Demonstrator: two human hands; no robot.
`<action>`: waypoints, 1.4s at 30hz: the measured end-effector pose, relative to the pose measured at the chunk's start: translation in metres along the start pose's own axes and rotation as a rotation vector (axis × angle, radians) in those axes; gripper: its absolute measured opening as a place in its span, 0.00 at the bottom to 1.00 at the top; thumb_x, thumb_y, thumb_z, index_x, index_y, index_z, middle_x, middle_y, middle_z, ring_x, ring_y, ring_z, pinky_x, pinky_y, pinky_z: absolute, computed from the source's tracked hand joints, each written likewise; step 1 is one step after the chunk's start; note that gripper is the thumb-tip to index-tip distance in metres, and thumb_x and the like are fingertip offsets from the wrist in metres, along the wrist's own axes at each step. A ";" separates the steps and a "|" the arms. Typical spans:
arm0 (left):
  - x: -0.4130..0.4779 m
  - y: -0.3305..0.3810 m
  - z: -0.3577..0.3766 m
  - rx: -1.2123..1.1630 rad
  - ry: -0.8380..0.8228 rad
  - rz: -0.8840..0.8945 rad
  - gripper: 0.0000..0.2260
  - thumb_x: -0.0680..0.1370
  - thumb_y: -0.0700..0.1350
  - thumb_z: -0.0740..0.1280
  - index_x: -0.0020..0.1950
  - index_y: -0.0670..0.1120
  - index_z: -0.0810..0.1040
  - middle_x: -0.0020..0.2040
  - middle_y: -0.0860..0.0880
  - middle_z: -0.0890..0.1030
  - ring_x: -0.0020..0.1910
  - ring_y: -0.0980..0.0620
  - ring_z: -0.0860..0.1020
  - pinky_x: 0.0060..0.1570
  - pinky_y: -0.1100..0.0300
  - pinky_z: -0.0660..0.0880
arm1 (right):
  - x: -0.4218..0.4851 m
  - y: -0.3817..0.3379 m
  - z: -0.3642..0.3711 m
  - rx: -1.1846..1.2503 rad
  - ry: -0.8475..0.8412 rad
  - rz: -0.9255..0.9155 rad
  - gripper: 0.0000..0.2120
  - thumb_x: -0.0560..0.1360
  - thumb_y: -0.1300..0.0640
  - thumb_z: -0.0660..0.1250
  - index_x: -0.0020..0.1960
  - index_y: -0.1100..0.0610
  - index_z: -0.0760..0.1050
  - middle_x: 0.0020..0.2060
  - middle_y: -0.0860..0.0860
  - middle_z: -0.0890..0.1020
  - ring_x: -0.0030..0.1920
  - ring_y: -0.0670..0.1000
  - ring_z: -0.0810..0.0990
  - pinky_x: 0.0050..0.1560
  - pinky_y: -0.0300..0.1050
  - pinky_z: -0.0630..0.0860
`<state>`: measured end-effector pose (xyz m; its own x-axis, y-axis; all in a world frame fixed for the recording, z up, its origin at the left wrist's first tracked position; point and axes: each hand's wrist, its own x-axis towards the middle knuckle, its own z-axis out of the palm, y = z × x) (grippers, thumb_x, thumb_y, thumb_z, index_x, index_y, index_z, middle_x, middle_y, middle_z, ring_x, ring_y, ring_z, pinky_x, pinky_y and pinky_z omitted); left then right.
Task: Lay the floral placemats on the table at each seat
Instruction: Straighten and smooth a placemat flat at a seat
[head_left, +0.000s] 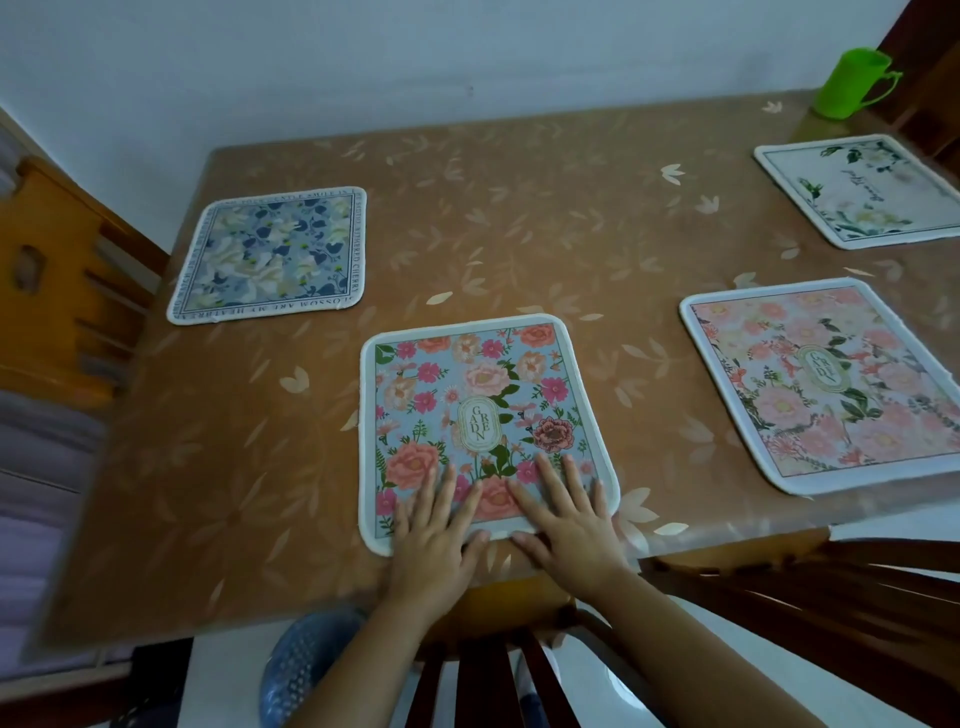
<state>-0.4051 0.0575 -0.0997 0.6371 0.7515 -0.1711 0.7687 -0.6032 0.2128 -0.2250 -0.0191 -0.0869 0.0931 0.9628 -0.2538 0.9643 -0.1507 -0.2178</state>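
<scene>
A blue-ground floral placemat (478, 395) with pink flowers lies flat near the table's front edge. My left hand (434, 535) and my right hand (569, 519) both rest flat on its near edge, fingers straight and spread. Three other placemats lie on the brown leaf-patterned table (519, 218): a blue and white one (270, 254) at the far left, a pale pink one (826, 384) at the right, and a white one (862, 189) at the far right.
A green plastic cup (852, 83) stands at the far right corner. A light wooden chair (57, 280) is at the left end. Dark wooden chair backs (779, 613) sit against the near edge, below and right of my hands. A blue stool (306, 665) is below.
</scene>
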 end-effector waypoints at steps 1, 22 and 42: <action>0.005 0.000 -0.001 0.013 -0.007 -0.009 0.25 0.74 0.66 0.38 0.70 0.61 0.38 0.73 0.51 0.37 0.70 0.50 0.31 0.64 0.45 0.29 | 0.006 -0.001 0.000 -0.015 -0.011 -0.011 0.29 0.68 0.30 0.30 0.67 0.36 0.30 0.70 0.51 0.33 0.68 0.60 0.28 0.65 0.63 0.29; 0.186 -0.067 -0.032 0.024 0.110 -0.228 0.27 0.75 0.65 0.45 0.71 0.61 0.39 0.74 0.55 0.40 0.72 0.52 0.38 0.67 0.39 0.41 | 0.203 0.034 -0.041 0.048 0.146 -0.047 0.34 0.69 0.29 0.44 0.71 0.39 0.39 0.75 0.42 0.44 0.73 0.49 0.36 0.69 0.64 0.35; 0.069 -0.028 -0.009 0.029 0.173 -0.290 0.26 0.75 0.62 0.40 0.71 0.55 0.42 0.74 0.50 0.43 0.72 0.49 0.38 0.68 0.45 0.41 | 0.077 0.032 -0.010 0.121 0.164 0.078 0.31 0.72 0.31 0.37 0.69 0.39 0.30 0.73 0.44 0.37 0.72 0.51 0.32 0.70 0.55 0.35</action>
<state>-0.3832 0.1285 -0.1086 0.3745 0.9257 -0.0540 0.9194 -0.3631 0.1514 -0.1840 0.0525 -0.1038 0.2145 0.9693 -0.1199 0.9169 -0.2422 -0.3173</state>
